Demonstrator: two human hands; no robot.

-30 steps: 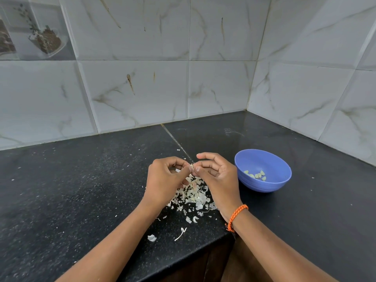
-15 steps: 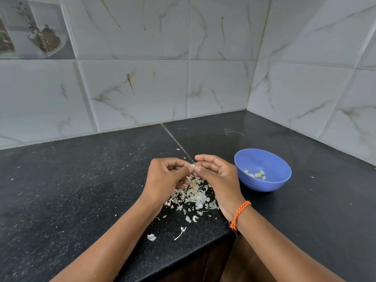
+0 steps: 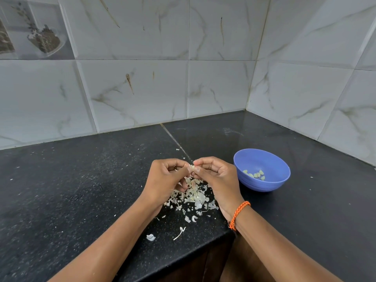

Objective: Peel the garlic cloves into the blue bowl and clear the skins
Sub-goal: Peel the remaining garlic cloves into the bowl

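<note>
My left hand [image 3: 162,180] and my right hand [image 3: 218,178] meet fingertip to fingertip above the counter, both pinching a small garlic clove [image 3: 191,167] with pale skin on it. Most of the clove is hidden by my fingers. Right below the hands lies a pile of white garlic skins [image 3: 193,197]. The blue bowl [image 3: 270,159] stands on the counter just right of my right hand and holds several peeled cloves [image 3: 255,174].
The black stone counter [image 3: 81,190] runs into a tiled corner, with marble-look wall tiles behind and to the right. Loose skin scraps [image 3: 151,237] lie near the counter's front edge [image 3: 183,259]. An orange cord bracelet [image 3: 239,214] sits on my right wrist.
Both hands stay together on the clove, with only small finger shifts; the bowl and the skin pile have not moved.
</note>
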